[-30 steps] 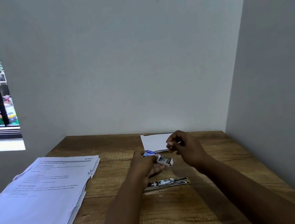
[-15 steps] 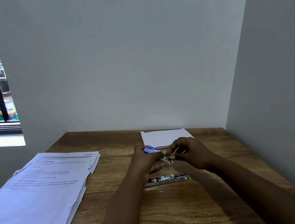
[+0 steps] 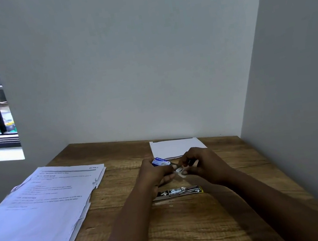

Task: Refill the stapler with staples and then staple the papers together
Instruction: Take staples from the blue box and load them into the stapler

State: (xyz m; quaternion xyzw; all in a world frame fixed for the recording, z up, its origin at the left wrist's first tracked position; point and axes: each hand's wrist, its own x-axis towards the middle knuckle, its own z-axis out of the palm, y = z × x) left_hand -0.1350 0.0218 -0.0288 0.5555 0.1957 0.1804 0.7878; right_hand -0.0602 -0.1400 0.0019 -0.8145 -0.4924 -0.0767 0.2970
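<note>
Stapler (image 3: 179, 192) lies opened flat on wooden desk (image 3: 193, 230), metal channel up, nearest to viewer, no hand on it; loading looks not yet done. Just beyond, left hand (image 3: 154, 173) grips small blue-white staple box (image 3: 160, 161); right hand (image 3: 201, 164) fingers curled, pinching at box's open end, staple strip itself too blurred to confirm. Printed papers (image 3: 41, 213) stacked well apart at left, unstapled. Blank sheet (image 3: 176, 147) farthest, by wall. Left: insert staples, close stapler, staple papers
</note>
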